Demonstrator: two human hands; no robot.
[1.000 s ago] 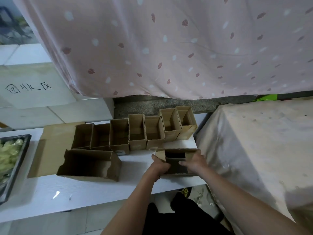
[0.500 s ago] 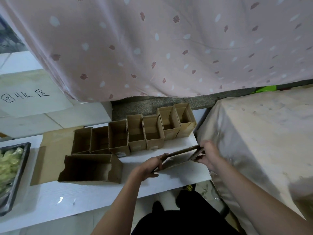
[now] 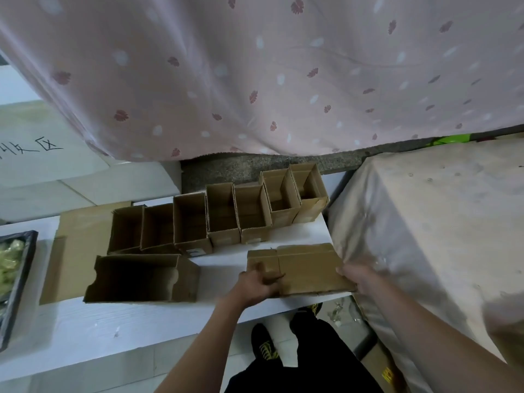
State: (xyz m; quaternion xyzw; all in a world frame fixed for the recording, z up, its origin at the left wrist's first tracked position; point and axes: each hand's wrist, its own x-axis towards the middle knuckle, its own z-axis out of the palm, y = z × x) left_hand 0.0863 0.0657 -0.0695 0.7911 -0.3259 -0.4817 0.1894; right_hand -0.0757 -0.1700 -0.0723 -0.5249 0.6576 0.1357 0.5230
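The person's left hand (image 3: 256, 283) is curled down on the left end of a flattened cardboard box (image 3: 309, 268), fingers bent over the small flap there and pressing it to the white table (image 3: 85, 330). The right hand (image 3: 358, 277) has the box by its near right corner, thumb lying on top; its other fingers are tucked out of sight under the edge, and the hand is a little blurred. The box lies flat at the near right corner of the table, its right edge just about at the table's end, beside the cloth-covered block (image 3: 425, 222). A second ago this same box stood open between both hands, and half a second ago it was half collapsed and tilted up off the surface; now it is down and squashed flat. Behind it the row of small open boxes (image 3: 224, 214) stands as it did, stepped back toward the pink curtain (image 3: 255, 66), with the bigger open box (image 3: 141, 279) on its side to the left, on a sheet of cardboard (image 3: 79, 228). A dark tray (image 3: 25, 268) of something pale green sits at the far left edge.
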